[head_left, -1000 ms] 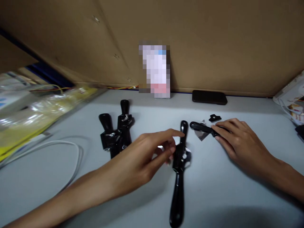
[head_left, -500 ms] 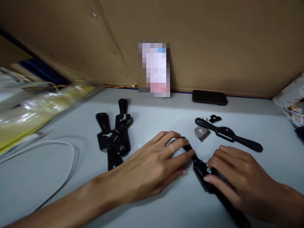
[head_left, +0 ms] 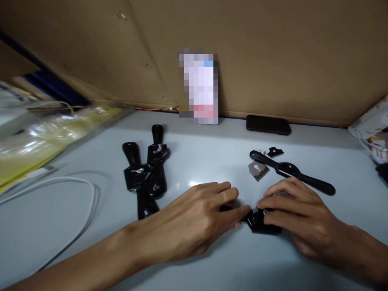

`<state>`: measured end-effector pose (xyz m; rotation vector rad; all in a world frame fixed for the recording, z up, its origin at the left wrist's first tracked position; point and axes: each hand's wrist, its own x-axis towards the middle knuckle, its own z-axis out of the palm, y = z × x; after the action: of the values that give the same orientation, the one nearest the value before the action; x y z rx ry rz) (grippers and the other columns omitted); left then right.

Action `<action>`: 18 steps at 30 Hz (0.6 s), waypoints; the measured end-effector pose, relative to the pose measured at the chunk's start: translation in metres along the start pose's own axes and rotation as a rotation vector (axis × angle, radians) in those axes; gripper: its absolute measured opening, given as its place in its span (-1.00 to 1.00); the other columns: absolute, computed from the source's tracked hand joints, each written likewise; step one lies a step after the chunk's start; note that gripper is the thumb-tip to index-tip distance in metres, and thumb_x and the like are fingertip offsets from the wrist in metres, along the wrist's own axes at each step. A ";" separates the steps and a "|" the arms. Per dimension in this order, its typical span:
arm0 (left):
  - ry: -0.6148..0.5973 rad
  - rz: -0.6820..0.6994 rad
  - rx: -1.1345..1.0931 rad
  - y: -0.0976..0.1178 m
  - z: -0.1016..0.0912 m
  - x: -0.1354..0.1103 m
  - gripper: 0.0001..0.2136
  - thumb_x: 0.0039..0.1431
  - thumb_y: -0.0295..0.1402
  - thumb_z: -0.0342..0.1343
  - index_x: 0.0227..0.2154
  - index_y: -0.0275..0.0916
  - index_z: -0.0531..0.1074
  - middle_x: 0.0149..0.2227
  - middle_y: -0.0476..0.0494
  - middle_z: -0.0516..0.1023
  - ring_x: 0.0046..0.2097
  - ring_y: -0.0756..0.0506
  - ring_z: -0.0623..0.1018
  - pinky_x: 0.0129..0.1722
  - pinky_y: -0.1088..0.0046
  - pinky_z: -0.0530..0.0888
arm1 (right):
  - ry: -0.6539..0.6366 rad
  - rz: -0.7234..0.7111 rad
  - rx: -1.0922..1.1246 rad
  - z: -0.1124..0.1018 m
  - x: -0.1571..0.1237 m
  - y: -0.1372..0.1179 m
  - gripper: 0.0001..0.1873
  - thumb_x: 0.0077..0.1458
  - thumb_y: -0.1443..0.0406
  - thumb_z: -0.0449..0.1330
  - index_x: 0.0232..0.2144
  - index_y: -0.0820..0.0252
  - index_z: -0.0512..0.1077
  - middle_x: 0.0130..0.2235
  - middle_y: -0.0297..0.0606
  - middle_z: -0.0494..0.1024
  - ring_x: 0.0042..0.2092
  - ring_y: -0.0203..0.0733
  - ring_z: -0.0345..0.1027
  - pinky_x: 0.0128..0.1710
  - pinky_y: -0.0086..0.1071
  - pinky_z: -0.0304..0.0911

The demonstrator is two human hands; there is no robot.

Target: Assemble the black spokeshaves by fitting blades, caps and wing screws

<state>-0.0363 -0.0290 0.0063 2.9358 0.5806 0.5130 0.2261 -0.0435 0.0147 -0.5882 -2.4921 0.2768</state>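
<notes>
A black spokeshave (head_left: 257,220) lies crosswise on the pale table between my two hands, mostly hidden under them. My left hand (head_left: 200,216) covers its left handle, fingers curled over it. My right hand (head_left: 295,214) covers its right side, fingertips pressed on the middle body. Behind them lies a second black spokeshave (head_left: 292,171), taken apart, with a small grey blade (head_left: 257,169) and a black clamp piece (head_left: 275,152) beside it.
Two more black spokeshaves (head_left: 147,173) lie stacked at the left centre. A white cable (head_left: 81,202) loops at the left, near plastic-wrapped yellow packs (head_left: 45,137). A dark phone (head_left: 268,124) lies by the cardboard wall (head_left: 273,60). Bags sit at the right edge (head_left: 374,133).
My right hand left the far spokeshave and came down to the near one. Both hands turned the near spokeshave from pointing away from me to lying crosswise, and now cover it.
</notes>
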 end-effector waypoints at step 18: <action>0.009 0.008 0.013 0.002 -0.003 0.001 -0.71 0.44 -0.47 -0.11 0.04 -0.34 0.48 -0.32 -0.13 0.46 -0.33 -0.12 0.45 -0.40 0.34 0.46 | 0.005 0.102 -0.214 -0.003 -0.002 -0.008 -0.69 0.15 0.61 0.05 -0.28 0.29 0.54 -0.01 0.00 0.58 0.07 0.08 0.36 -0.02 -0.02 0.43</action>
<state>-0.0355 -0.0300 0.0096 2.9511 0.5754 0.5254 0.2261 -0.0512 0.0189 -0.8029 -2.5081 0.0464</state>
